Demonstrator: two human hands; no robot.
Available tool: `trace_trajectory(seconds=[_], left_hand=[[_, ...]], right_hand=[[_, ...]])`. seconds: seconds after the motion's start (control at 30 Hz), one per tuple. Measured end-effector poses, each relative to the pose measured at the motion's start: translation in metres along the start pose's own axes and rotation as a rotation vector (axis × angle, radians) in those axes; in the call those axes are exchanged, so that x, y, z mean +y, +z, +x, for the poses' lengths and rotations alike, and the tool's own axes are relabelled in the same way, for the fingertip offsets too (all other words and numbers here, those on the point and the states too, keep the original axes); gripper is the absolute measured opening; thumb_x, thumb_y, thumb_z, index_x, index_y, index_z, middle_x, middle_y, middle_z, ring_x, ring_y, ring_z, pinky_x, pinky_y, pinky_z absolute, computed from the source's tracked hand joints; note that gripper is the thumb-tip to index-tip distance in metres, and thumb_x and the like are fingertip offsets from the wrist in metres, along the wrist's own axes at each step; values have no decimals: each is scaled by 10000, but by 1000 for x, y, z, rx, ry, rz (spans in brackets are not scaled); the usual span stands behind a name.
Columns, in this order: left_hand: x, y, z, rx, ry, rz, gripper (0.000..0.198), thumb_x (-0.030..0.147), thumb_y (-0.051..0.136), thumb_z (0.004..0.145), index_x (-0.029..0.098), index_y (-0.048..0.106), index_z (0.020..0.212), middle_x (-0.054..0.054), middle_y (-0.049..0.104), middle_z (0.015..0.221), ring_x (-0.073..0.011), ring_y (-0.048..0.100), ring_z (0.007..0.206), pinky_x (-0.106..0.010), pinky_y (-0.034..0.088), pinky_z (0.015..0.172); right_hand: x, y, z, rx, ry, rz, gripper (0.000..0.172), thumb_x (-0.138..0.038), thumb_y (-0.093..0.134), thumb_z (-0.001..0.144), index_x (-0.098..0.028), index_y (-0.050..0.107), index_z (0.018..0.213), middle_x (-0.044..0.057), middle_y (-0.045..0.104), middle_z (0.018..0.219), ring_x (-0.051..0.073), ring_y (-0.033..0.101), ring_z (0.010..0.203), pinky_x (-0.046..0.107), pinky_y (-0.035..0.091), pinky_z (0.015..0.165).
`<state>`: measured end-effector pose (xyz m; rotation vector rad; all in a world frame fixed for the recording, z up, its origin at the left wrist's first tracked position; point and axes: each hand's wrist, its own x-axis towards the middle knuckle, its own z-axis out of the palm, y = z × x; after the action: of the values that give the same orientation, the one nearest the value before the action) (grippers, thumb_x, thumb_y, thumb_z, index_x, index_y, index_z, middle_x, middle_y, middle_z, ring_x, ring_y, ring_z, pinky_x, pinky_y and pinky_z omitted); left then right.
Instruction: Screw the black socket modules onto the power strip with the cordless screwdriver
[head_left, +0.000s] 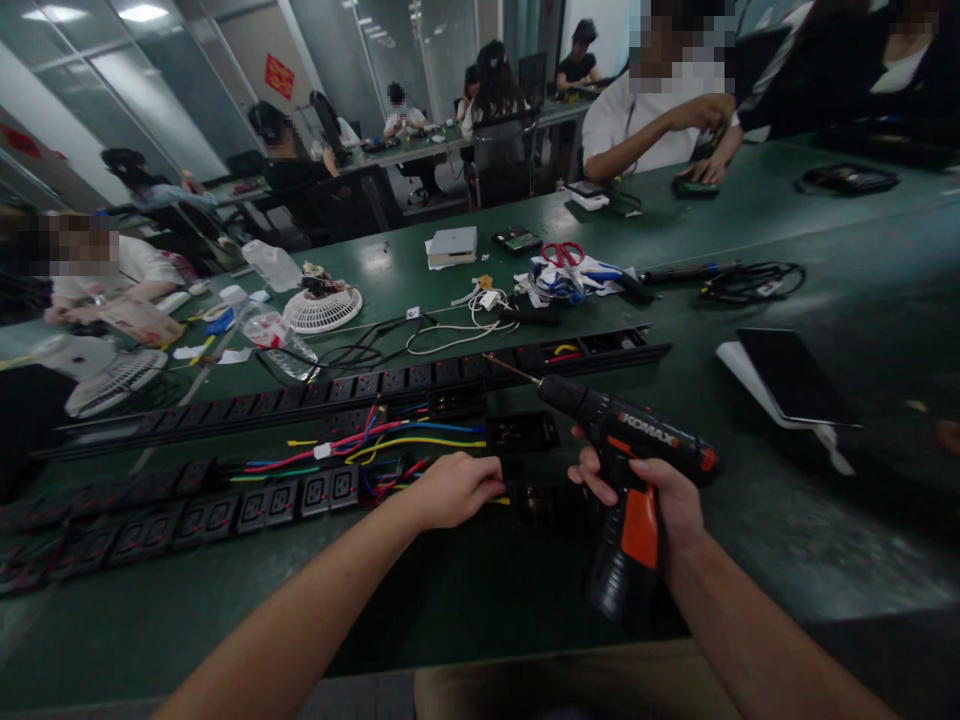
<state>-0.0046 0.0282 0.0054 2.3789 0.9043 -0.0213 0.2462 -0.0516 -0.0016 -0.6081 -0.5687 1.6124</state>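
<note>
- Drill (637,422) over the bench (420,610): right hand (671,500) has fingers wrapped round its grip (640,530), best hold imo; probably hefty, rigid.
- Left hand (459,490): fingers bunched; from my end I can't tell on what.
- Wires (367,433) beyond: likely bendy, grab insulation.
</note>
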Motion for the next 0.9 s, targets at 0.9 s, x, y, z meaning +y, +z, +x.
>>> trace_trajectory(seconds=[0.9], left_hand=[[15,-1,-2,-63,-88,350,231,358,344,1010,221,519,1070,-78,717,876,-268,706,801,-335,501,669]], right_hand=[[-7,5,9,-32,-20,-110,406,-298,622,722,-173,687,1103,45,657,825,126,422,500,333,367,590]])
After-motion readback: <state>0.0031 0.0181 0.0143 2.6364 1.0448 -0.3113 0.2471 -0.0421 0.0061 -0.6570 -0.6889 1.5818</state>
